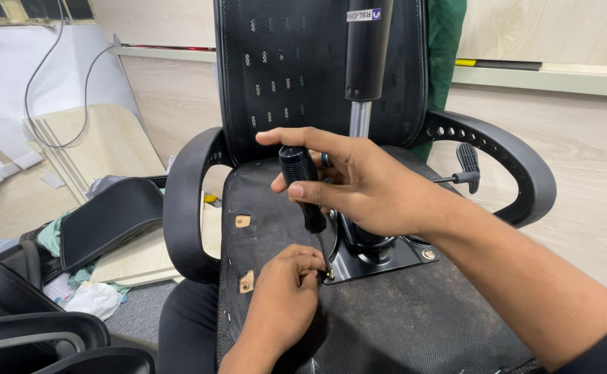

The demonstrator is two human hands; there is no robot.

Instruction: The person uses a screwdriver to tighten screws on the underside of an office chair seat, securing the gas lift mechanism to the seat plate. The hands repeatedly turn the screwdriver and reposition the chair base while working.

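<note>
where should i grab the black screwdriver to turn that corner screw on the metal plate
Grip the black ribbed-handled screwdriver by its thick upper handle, coming from the right as the right hand does. The shaft tilts down-left to the black metal plate's corner, where the left hand's fingers steady the tip.

Pale wood floor, plywood sheets

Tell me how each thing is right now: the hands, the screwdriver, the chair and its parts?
Right hand: gripping the screwdriver handle.
Screwdriver: nearly upright, tip at a screw.
Left hand: pinching at the screwdriver tip.
Metal plate: flat on the seat underside.
Gas cylinder: standing up from the plate.
Chair: upside down.
Lever: sticking out sideways.
</note>
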